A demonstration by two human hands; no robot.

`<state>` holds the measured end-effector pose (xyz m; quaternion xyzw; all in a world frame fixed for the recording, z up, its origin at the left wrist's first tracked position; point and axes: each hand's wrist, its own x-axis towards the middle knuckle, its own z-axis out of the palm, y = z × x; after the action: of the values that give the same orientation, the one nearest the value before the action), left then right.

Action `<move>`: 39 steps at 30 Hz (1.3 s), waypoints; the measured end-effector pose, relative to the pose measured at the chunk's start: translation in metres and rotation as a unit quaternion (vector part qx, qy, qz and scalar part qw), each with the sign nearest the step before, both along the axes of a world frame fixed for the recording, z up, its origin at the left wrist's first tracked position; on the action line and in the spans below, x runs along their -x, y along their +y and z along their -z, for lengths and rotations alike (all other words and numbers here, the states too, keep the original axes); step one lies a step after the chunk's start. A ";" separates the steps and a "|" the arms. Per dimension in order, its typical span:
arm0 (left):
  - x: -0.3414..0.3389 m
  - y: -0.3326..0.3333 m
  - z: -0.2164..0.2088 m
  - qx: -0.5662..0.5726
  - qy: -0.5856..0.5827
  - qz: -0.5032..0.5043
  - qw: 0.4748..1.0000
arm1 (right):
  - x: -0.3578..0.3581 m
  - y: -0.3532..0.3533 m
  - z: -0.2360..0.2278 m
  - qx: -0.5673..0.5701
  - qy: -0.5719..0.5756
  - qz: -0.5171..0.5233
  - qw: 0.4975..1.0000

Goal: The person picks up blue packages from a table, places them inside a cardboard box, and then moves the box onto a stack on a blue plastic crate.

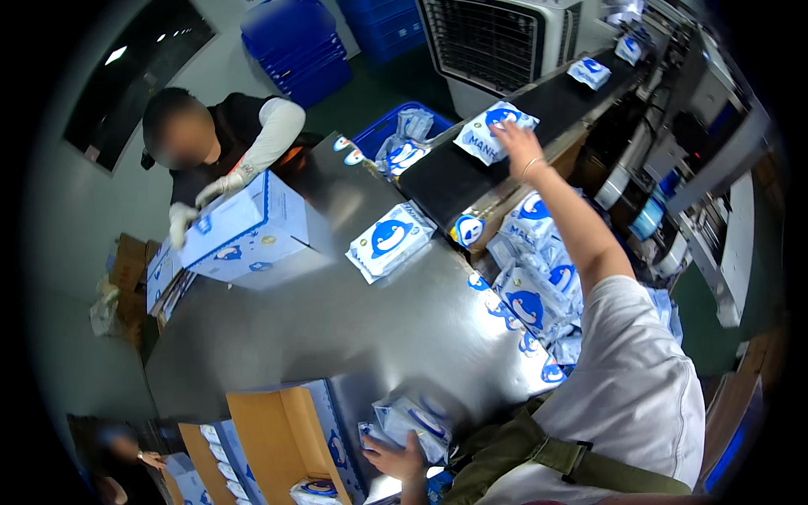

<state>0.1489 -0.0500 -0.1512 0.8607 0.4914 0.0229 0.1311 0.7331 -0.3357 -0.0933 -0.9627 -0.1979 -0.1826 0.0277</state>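
On the black conveyor belt (442, 181), my right hand (515, 147) reaches over a soft white-and-blue pack (486, 139) with a whale print, its fingers on the pack's right part. Low in the view, my left hand (397, 461) has its fingers spread against a few similar soft packs (418, 427) at the near edge of the metal table. An open carton (265, 429) stands just left of that hand, with a pack (316, 491) visible inside. Another soft pack (391, 241) lies flat on the table near the belt's end.
Across the table a gloved co-worker (220, 189) handles a blue-and-white carton (252, 227). More packs (587, 73) sit farther up the belt. Heaped packs (534, 278) fill a space beneath my right arm. A blue bin (429, 118) with packs stands beyond the belt, near an air cooler (488, 42).
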 end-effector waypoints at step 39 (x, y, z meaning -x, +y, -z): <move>0.051 0.038 0.029 0.326 -0.250 -0.102 0.906 | 0.369 0.142 0.026 -0.061 0.141 -0.260 0.953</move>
<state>0.0981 -0.0119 -0.1799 0.6811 0.5077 0.0897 0.5200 0.3643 -0.1939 -0.1197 -0.8905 -0.4234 -0.0432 0.1606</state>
